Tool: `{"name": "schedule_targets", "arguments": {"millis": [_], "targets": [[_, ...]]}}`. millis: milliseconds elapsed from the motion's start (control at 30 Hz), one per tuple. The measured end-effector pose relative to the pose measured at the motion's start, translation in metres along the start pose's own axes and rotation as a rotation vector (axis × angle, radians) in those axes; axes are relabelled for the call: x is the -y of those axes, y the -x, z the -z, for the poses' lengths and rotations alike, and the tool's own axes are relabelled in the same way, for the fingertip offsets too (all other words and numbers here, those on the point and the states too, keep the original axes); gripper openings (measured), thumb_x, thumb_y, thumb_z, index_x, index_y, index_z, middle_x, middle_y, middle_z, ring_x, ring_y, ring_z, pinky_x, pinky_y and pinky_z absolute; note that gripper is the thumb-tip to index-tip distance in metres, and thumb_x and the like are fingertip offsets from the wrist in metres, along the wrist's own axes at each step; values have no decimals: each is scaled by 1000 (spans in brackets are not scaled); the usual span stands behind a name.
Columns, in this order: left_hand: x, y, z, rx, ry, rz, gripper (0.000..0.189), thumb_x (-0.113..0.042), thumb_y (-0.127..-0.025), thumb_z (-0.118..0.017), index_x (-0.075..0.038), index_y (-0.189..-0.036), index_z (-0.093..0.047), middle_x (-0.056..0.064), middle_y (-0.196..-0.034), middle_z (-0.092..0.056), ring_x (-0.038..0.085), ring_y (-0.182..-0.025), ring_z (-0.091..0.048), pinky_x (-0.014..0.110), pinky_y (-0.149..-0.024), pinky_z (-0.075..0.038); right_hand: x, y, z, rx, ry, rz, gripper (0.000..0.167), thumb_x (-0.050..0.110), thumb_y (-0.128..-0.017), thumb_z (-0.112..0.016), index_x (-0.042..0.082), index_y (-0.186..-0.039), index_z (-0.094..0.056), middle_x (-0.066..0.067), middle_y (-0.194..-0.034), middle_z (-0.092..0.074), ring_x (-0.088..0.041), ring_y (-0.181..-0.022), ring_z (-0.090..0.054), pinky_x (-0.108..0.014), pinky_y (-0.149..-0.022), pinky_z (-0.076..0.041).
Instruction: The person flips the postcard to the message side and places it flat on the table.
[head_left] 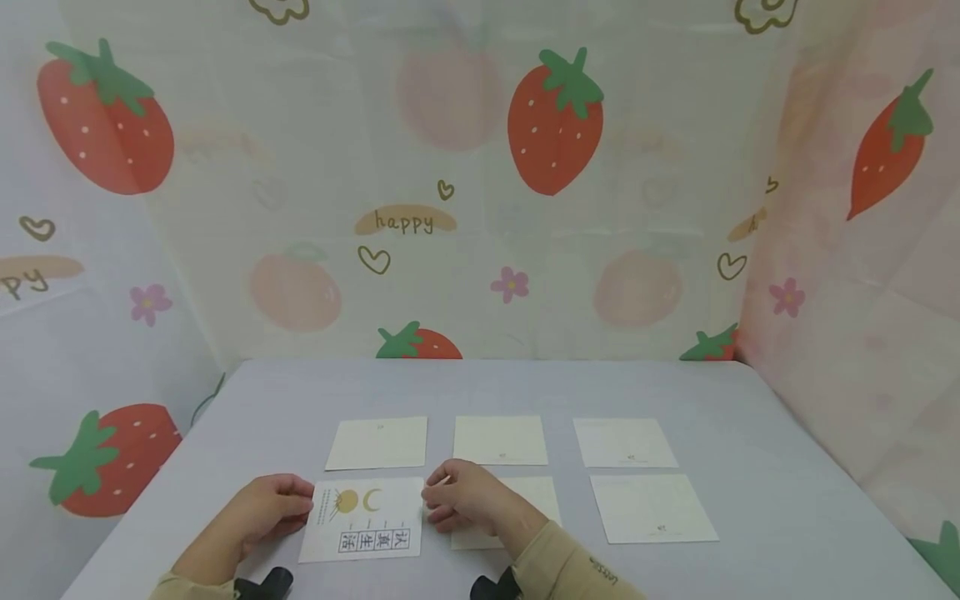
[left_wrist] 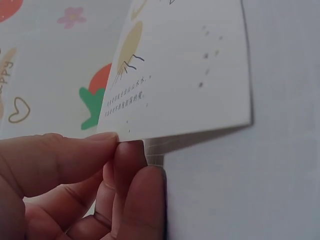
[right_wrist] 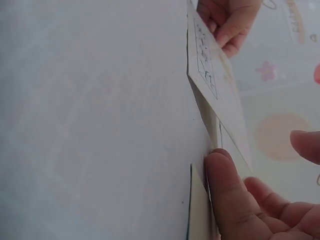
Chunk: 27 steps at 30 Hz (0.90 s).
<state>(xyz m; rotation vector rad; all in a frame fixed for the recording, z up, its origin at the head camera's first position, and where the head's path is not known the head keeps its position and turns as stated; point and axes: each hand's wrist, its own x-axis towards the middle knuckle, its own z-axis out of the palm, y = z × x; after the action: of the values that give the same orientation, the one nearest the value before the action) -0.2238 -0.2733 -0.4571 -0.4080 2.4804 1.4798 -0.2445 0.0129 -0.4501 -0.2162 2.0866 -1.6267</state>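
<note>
A white printed card (head_left: 362, 537) with a yellow sun, a crescent moon and a row of boxed Chinese characters is at the front left of the table. My left hand (head_left: 264, 512) pinches its left edge between thumb and fingers. In the left wrist view the card (left_wrist: 200, 100) tilts up off the white cloth. Beside the card's right edge is my right hand (head_left: 480, 504), its thumb (right_wrist: 305, 146) spread apart from its fingers (right_wrist: 225, 187). That hand and wrist partly cover a blank-looking cream card (head_left: 534, 500) lying on the table.
Three pale cards lie in a back row: left (head_left: 377, 444), middle (head_left: 501, 442) and right (head_left: 626, 443). Another pale card (head_left: 654, 510) is at the front right. Behind the white table (head_left: 780, 500) hangs a strawberry-print cloth (head_left: 480, 167), continuing along both sides.
</note>
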Motion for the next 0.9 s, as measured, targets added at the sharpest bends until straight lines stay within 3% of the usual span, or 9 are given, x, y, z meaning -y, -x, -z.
{"name": "schedule_targets", "arguments": {"millis": [167, 533, 767, 900], "targets": [[-2, 1, 1, 6, 3, 6, 19, -7, -84, -60, 1, -101, -60, 5, -88, -64, 16, -76, -59, 31, -68, -53, 0, 0, -1, 1, -2, -3, 20, 13, -86, -61, 1, -102, -57, -9, -86, -63, -18, -72, -64, -31, -63, -55], [-6, 6, 2, 25, 30, 13, 14, -6, -84, -60, 0, -96, -57, 6, -87, -61, 17, -75, -57, 31, -66, -52, 0, 1, -4, 65, 71, 41, 6, 1, -80, -65, 0, -84, -62, -8, -73, -66, -19, -65, -65, -31, -60, -55], [-8, 7, 2, 24, 42, -9, 14, -6, -84, -60, -1, -96, -57, 6, -86, -61, 18, -74, -57, 30, -66, -52, 1, -2, -5, 38, 67, 51, 9, -1, -80, -64, 2, -75, -57, -8, -66, -63, -17, -58, -63, -31, -55, -55], [-8, 7, 3, 33, 71, -32, 22, -9, -84, -62, 0, -103, -56, 7, -90, -62, 18, -76, -58, 32, -68, -52, 1, -3, -5, 25, 63, 44, 9, -1, -80, -63, 2, -74, -57, -9, -66, -63, -17, -57, -62, -31, -54, -55]]}}
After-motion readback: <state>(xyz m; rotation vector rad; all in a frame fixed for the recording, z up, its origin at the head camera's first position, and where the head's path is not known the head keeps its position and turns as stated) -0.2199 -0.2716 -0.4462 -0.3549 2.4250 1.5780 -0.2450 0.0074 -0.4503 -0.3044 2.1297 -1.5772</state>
